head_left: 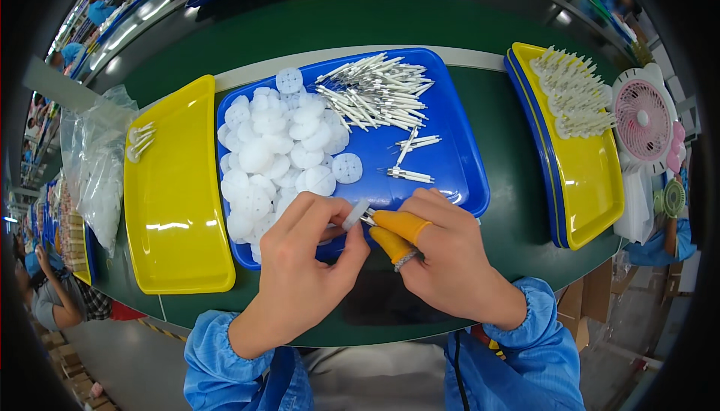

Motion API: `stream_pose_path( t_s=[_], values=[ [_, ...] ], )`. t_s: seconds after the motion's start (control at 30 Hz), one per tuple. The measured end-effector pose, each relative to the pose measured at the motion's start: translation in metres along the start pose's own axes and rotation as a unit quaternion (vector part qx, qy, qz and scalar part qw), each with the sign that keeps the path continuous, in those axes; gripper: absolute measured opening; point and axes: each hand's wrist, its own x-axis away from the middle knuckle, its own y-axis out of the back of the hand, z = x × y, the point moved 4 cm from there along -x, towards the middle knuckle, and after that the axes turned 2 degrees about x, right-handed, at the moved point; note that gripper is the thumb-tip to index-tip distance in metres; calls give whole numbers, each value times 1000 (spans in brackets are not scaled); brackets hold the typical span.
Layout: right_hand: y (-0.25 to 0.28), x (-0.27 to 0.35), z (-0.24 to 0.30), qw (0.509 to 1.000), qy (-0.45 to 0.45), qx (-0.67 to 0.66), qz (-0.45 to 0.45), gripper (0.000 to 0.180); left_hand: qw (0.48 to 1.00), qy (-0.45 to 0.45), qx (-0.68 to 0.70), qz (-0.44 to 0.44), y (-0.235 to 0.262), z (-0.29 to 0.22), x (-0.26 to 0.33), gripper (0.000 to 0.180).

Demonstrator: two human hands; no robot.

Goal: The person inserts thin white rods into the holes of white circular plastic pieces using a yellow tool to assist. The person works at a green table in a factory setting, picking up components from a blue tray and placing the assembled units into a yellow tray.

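Observation:
My left hand (304, 250) pinches a translucent white plastic disc (355, 214), tilted on edge, between thumb and fingers. Yellow finger covers sheathe the thumb and forefinger of my right hand (454, 253). They close on a small white stick with a metal tip (368, 219), which meets the disc; most of the stick is hidden. Both hands are over the near edge of a blue tray (457, 148). Inside it, a heap of white discs (270, 141) fills the left side. Many white metal-tipped sticks (382, 92) lie at the back, with several loose sticks (409, 175) nearer my hands.
Left of the blue tray, a yellow tray (180, 216) holds a few discs with sticks (140, 141). Another yellow tray (592, 193), stacked on blue ones at right, carries many such pieces (571, 96). A plastic bag (94, 171) and a pink fan (643, 115) flank the green table.

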Motion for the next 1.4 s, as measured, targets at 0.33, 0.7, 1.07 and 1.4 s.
stream_pose_path(
  t_s=[0.33,0.7,1.07,1.4],
  values=[
    [-10,-2,-2,998,-18,20,-52,33,999,-11,-41,23,-5,-2,8,25],
    [6,-17,-47,978,-40,205,-15,27,996,82,40,2,10,-3,-2,13],
    [11,-17,-51,974,-32,214,-74,29,990,126,68,19,12,1,-2,13],
    [24,-11,-24,994,-72,70,32,40,989,119,79,29,11,6,-1,15]
  ],
)
